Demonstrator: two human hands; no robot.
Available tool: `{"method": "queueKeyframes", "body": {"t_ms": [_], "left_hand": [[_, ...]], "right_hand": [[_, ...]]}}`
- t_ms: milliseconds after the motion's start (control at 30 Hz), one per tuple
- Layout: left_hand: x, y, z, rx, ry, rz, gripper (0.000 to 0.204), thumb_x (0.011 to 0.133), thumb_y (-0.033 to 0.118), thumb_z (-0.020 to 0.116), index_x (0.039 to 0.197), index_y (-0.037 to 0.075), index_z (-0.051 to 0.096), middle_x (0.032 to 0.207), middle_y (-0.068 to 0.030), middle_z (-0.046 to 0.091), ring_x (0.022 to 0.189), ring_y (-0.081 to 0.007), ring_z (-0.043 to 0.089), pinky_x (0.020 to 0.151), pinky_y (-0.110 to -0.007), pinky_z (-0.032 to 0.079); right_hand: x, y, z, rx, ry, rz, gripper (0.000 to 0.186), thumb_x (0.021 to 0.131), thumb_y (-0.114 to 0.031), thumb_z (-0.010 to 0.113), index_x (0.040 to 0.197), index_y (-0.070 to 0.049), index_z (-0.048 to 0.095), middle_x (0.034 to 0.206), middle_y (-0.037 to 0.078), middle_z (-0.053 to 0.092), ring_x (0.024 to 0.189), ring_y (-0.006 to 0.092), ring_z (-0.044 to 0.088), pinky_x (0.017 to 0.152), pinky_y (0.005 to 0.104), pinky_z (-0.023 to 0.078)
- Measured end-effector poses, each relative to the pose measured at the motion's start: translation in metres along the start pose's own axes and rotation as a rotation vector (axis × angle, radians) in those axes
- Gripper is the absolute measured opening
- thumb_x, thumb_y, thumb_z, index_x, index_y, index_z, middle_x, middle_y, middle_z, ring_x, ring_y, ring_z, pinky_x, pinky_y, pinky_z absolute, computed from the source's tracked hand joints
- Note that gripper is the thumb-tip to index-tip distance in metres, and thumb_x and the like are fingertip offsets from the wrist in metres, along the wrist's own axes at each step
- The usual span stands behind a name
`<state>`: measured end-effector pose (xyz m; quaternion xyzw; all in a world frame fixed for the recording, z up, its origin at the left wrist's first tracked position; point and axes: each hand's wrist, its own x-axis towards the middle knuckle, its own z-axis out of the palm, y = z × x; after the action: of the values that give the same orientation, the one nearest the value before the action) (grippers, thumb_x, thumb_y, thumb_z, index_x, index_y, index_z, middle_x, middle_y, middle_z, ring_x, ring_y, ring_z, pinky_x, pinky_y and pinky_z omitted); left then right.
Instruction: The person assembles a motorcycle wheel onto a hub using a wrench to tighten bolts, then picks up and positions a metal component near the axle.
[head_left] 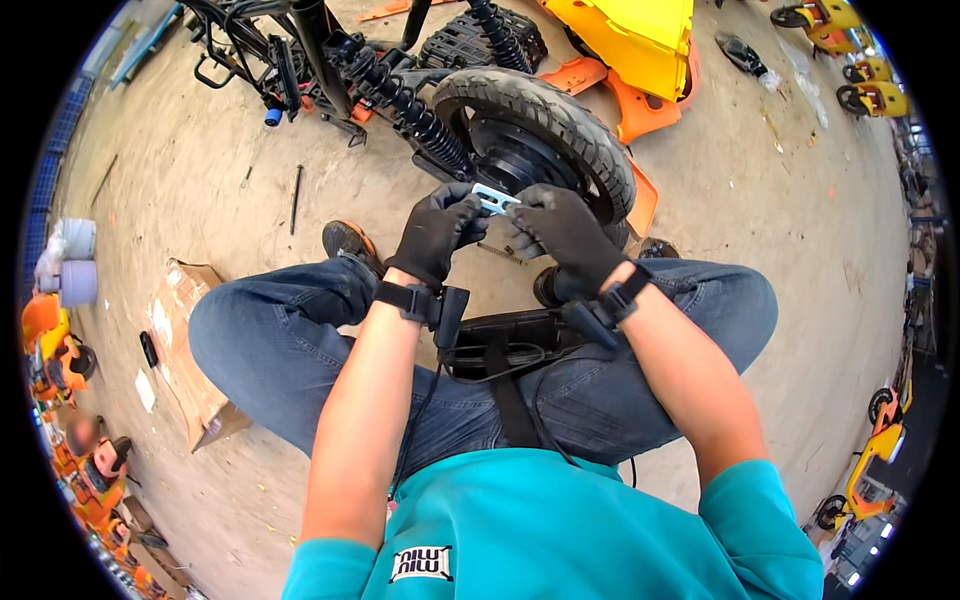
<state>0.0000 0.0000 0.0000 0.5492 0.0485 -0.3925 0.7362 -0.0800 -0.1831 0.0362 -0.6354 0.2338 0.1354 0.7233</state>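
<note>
Between my two black-gloved hands is a small pale-blue slotted metal plate [494, 199]. My left hand [437, 232] pinches its left end, and the fingers of my right hand [563, 232] close on its right end. Just beyond the hands stands a scooter wheel [545, 130] with a knobbly black tyre and a dark hub, partly hidden by my right hand. A black coil-spring shock absorber [420, 110] runs down toward the hub from the dark frame [315, 50].
Yellow [640, 45] and orange body panels [640, 110] lie beyond the wheel. A long dark bolt [296, 200] rests on the floor to the left. Beside my left knee is a cardboard box [185, 340]. Parked yellow scooters [875, 95] stand far right.
</note>
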Motion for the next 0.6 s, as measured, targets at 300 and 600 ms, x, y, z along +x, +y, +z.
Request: {"method": "queueKeyframes", "body": {"t_ms": [300,600], "left_hand": [[0.028,-0.079,-0.042,-0.095,0.129,-0.174,0.019,0.094,0.006,0.059,0.112,0.002,0.059,0.091,-0.0116,0.068,0.074,-0.0217,0.069,0.068,-0.033,0.061],[0.036,-0.073,-0.041,-0.123,0.170,-0.172,0.018,0.096,0.010,0.058,0.113,0.002,0.059,0.092,-0.0107,0.069,0.074,-0.0197,0.069,0.069,-0.030,0.061]], "right_hand": [[0.024,0.094,0.040,0.134,0.074,0.134,0.011,0.095,-0.007,0.056,0.097,0.002,0.059,0.086,0.012,0.067,0.070,0.0171,0.066,0.059,0.0281,0.055],[0.040,0.103,0.030,0.192,0.085,0.164,0.022,0.100,-0.015,0.055,0.111,0.003,0.062,0.096,0.010,0.069,0.078,0.0144,0.066,0.070,0.0267,0.057]]}}
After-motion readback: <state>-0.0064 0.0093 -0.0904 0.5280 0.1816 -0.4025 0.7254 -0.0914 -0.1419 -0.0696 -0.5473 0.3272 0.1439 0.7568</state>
